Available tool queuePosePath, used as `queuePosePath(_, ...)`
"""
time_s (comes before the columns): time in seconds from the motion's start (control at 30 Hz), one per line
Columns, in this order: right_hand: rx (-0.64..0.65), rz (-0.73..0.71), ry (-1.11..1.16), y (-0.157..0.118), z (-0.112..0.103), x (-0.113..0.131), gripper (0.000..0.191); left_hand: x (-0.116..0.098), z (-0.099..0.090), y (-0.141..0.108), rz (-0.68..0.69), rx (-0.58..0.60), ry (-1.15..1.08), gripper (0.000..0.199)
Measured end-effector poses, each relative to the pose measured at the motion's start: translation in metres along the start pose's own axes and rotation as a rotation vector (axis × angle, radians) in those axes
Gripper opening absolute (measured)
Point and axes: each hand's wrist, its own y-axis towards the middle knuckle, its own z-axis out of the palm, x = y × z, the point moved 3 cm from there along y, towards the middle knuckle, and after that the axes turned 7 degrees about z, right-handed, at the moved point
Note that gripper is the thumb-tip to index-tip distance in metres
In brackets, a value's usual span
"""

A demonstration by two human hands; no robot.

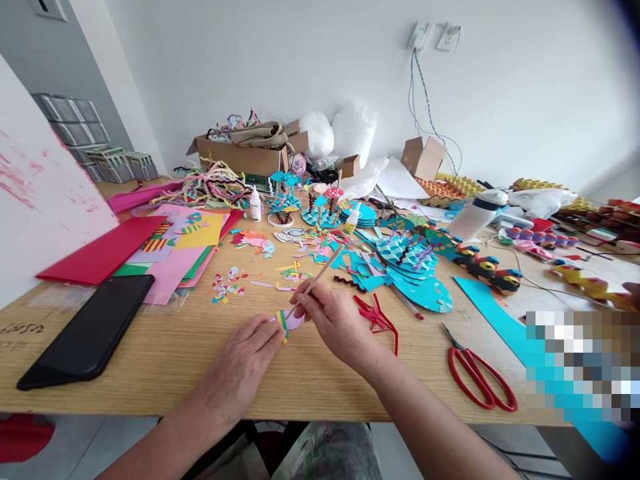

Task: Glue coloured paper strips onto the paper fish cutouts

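My right hand (337, 323) is closed around a thin wooden stick (324, 272). The stick slants down, its lower tip close to a small purple paper cutout (294, 321) with green and yellow strips across it. My left hand (250, 353) holds the cutout's left side against the table with fingers together, hiding part of it. Behind both hands lie paper scraps, some yellow and green (294, 270). Just right of my right hand are red pipe cleaners (377, 317), and a brown twisted pipe cleaner (349, 283) rests farther back.
A black phone (90, 330) and coloured paper sheets (105, 253) occupy the left. Red-handled scissors (480, 373) and a long blue paper strip (500, 327) lie right. Behind stand glue bottles (255, 205), blue paper pieces (420, 287), a plastic bottle (477, 215) and a cardboard box (240, 155).
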Motion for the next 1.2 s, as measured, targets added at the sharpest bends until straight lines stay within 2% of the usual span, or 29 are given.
queuePosePath(0.1,0.044,0.008,-0.012,0.002,0.004,-0.001,0.010,-0.001,-0.001,0.002,-0.010,0.019,-0.013,0.039)
queuePosePath(0.4,0.053,-0.008,-0.101,0.007,0.008,-0.001,0.011,0.000,-0.003,0.009,-0.061,0.088,-0.119,0.033)
queuePosePath(0.6,0.110,0.003,-0.105,0.018,0.014,-0.003,0.013,0.001,-0.003,0.009,-0.061,0.093,-0.099,0.034)
queuePosePath(0.77,0.099,0.029,-0.095,0.028,0.015,-0.005,0.013,0.001,-0.002,0.006,-0.049,0.106,-0.109,0.034)
queuePosePath(1.03,0.108,-0.026,-0.158,0.023,0.016,0.002,0.013,0.001,0.001,0.006,-0.034,0.083,-0.097,0.039)
queuePosePath(1.2,0.116,-0.010,-0.137,0.032,0.018,-0.001,0.014,0.000,0.000,0.006,-0.012,0.067,-0.051,0.036)
